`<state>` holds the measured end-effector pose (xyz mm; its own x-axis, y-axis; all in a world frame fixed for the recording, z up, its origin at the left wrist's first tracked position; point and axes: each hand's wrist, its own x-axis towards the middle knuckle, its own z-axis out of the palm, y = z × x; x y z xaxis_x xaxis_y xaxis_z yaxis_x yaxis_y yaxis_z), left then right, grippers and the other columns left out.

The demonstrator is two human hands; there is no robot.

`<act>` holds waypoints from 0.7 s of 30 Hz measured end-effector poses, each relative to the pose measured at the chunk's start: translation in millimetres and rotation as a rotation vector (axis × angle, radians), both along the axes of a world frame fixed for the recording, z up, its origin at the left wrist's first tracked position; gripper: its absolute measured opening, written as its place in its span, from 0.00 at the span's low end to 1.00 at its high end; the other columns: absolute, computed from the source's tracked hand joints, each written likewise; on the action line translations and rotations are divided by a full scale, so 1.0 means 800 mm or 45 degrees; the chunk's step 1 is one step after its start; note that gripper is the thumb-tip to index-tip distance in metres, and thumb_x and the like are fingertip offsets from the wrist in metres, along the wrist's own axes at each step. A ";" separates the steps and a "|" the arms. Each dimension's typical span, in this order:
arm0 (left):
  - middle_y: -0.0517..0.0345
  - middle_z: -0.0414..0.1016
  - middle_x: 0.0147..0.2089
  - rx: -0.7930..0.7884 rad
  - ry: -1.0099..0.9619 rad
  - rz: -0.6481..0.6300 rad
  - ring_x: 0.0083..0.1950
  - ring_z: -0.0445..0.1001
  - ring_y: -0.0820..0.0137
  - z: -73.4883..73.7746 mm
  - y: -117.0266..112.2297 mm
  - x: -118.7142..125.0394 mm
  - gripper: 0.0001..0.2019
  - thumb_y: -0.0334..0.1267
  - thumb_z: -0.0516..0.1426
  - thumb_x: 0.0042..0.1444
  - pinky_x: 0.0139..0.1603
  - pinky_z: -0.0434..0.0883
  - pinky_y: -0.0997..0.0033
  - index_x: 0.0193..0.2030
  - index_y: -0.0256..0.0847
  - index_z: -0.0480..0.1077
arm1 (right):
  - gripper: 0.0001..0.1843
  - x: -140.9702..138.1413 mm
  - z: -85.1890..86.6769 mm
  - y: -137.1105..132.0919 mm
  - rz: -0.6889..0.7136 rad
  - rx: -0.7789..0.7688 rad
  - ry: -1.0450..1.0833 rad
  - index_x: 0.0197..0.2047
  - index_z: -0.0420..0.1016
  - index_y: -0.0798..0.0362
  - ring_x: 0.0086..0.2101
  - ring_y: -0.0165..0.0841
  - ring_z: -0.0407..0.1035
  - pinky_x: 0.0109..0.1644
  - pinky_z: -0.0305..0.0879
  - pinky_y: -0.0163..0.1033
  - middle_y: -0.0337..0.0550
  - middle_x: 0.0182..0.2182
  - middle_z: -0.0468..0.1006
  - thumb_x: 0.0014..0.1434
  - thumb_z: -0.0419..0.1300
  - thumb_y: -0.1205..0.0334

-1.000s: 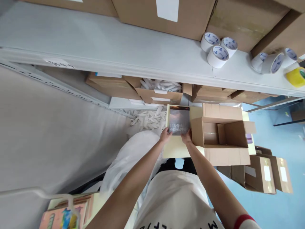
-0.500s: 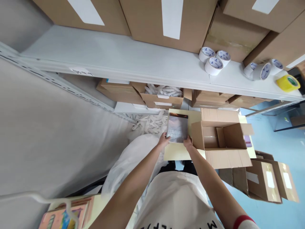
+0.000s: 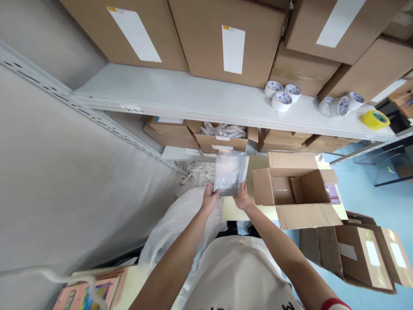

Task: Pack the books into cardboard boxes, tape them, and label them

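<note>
A grey book [image 3: 231, 173] with pale lettering and a glossy clear wrap is held in front of me, above the left part of a pale yellow board [image 3: 238, 212]. My left hand [image 3: 210, 199] grips its lower left corner, thumb on the cover. At the lower right corner my right hand [image 3: 243, 197] closes on the same book. Just right of that hand stands an open cardboard box [image 3: 263, 187] with its flaps spread; a loose cardboard piece shows inside it.
Tape rolls [image 3: 282, 101] and a yellow tape roll [image 3: 374, 119] sit on the grey shelf [image 3: 180, 88]. Below is a carton of white foam pieces [image 3: 222, 130]. A translucent plastic bag [image 3: 171, 219] bulges at left. More cartons [image 3: 363, 254] stand on the blue floor, right.
Both hands have lifted the book off the board and shifted it slightly left, tilting it. Its glossy wrap now catches more light. The camera view has tipped upward, showing more upper boxes.
</note>
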<state>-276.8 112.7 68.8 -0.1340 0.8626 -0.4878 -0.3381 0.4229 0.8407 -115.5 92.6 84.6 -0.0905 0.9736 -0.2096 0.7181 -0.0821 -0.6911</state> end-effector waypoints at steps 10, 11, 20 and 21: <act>0.63 0.76 0.36 0.264 -0.088 0.068 0.34 0.75 0.71 0.076 0.021 -0.015 0.29 0.43 0.69 0.36 0.32 0.71 0.72 0.46 0.48 0.64 | 0.47 0.048 0.141 -0.003 -0.290 0.268 0.090 0.75 0.39 0.50 0.69 0.49 0.49 0.68 0.56 0.59 0.57 0.71 0.52 0.60 0.61 0.56; 0.64 0.76 0.36 0.299 -0.113 0.059 0.34 0.75 0.71 0.086 0.023 -0.012 0.29 0.43 0.70 0.37 0.33 0.71 0.72 0.46 0.49 0.64 | 0.47 0.056 0.154 -0.004 -0.288 0.305 0.100 0.75 0.40 0.49 0.70 0.49 0.48 0.69 0.55 0.60 0.57 0.71 0.53 0.60 0.61 0.53; 0.62 0.78 0.38 0.501 -0.292 -0.197 0.37 0.77 0.70 0.173 0.016 0.073 0.28 0.43 0.71 0.40 0.40 0.75 0.68 0.47 0.47 0.65 | 0.42 0.126 0.199 -0.016 -0.266 0.476 0.517 0.74 0.41 0.50 0.67 0.45 0.53 0.70 0.51 0.56 0.53 0.69 0.58 0.65 0.55 0.48; 0.61 0.78 0.38 0.502 -0.293 -0.233 0.37 0.77 0.70 0.178 0.014 0.084 0.28 0.43 0.70 0.40 0.41 0.75 0.67 0.47 0.47 0.65 | 0.41 0.139 0.203 -0.017 -0.255 0.482 0.566 0.74 0.42 0.50 0.66 0.44 0.56 0.70 0.52 0.55 0.53 0.68 0.60 0.65 0.55 0.49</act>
